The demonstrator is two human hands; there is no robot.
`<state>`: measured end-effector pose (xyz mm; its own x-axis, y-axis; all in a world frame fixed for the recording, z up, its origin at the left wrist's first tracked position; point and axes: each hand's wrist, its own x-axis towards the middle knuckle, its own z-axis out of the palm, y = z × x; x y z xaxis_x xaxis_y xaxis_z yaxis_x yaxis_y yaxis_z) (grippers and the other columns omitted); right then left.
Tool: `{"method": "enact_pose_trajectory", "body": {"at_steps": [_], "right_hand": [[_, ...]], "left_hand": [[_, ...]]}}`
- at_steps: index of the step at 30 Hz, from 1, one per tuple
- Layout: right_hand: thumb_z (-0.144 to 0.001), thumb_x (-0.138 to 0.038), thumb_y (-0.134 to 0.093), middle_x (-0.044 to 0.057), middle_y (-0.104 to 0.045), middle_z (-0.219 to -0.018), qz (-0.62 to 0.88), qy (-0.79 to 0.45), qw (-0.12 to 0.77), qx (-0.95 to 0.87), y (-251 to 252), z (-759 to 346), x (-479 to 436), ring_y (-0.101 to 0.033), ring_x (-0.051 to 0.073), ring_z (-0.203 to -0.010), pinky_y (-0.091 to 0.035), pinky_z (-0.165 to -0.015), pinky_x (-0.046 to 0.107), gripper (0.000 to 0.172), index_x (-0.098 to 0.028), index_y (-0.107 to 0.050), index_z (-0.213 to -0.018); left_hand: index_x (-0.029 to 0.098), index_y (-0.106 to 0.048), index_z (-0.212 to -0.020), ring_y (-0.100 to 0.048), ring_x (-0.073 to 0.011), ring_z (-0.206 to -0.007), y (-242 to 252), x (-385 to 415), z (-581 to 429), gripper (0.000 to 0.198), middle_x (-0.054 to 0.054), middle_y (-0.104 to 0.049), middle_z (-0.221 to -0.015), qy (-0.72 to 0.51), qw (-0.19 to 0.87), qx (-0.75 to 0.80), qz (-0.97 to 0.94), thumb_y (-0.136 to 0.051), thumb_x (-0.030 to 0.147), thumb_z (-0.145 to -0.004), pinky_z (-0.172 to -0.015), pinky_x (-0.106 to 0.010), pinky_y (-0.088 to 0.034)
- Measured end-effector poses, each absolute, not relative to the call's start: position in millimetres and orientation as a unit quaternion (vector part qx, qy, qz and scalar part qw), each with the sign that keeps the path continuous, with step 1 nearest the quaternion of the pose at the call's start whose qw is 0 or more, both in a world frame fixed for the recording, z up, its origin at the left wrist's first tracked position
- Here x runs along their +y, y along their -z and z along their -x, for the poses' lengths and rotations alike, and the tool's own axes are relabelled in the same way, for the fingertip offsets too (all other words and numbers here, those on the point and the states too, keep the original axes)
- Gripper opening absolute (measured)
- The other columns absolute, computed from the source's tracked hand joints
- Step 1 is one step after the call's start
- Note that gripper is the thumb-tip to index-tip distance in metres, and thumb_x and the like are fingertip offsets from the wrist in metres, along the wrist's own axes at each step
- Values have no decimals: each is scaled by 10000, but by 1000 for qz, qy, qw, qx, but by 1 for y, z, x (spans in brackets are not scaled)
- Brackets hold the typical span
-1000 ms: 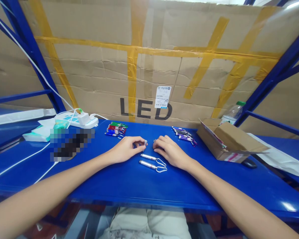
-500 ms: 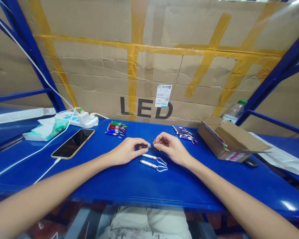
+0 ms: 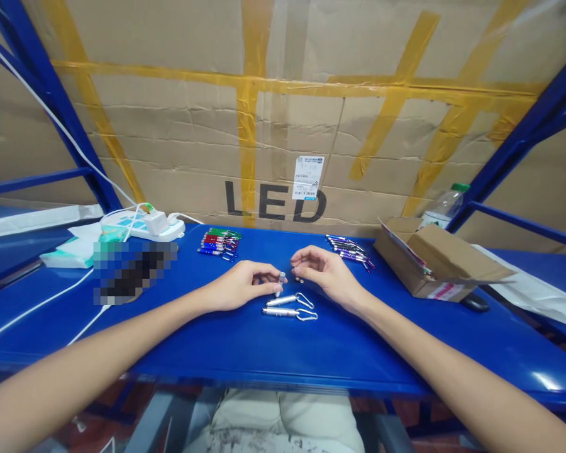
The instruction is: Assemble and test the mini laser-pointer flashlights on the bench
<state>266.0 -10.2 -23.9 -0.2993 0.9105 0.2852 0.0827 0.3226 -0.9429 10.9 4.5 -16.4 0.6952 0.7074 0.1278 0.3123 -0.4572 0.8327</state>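
Note:
My left hand [image 3: 245, 283] rests on the blue table [image 3: 245, 352] and pinches a small silver keychain light [image 3: 280, 283] by its body, tip pointing right and down. My right hand [image 3: 323, 272] hovers just to the right, fingers curled in a pinch on a tiny part I cannot make out. Two silver keychain lights with carabiner clips [image 3: 290, 307] lie on the table just in front of both hands.
A pile of coloured keychain lights [image 3: 218, 242] lies behind my left hand, another pile [image 3: 351, 250] behind my right. An open cardboard box [image 3: 434, 261] and a bottle [image 3: 443, 206] stand right. A phone [image 3: 132, 269], power strip [image 3: 144, 224], tissue pack and white cable sit left. A taped cardboard wall stands behind.
My hands have drawn slightly apart. The small silver light in my left hand has tilted downward, and my right hand has lifted a little off the table.

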Motion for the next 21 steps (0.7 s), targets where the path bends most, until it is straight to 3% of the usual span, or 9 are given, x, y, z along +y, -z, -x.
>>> {"method": "enact_pose_trajectory", "body": {"at_steps": [3,13,21], "right_hand": [[-809,-352,-875,54,-775,-1073,373,-458,453,-668,23,-266,-11,-731,209,-993,-584,-983,409,293,-221,-745,-1037],[-791,-378,-921,21,-714,-984,355,-433,468,-684,21,-260,-17,-669,190,-918,-580,-922,384,373,-239,-747,-1089],[-813,-431,-917,62,-761,-1112,330,-446,490,-672,17,-254,-23,-727,218,-995,-601,-1005,436,389,-241,-733,-1099]], "left_hand": [[181,-779,-1177,-747,-237,-1010,17,6,-11,323,-57,-828,-1094,-256,405,316,-819,-731,411,-956,-905,-334,-545],[200,-793,-1189,-722,-208,-915,22,6,-13,322,-43,-816,-1054,-270,354,327,-833,-695,424,-980,-803,-294,-522],[186,-798,-1141,-695,-193,-873,22,3,-15,292,-32,-804,-996,-267,351,318,-839,-686,405,-983,-774,-276,-495]]}}
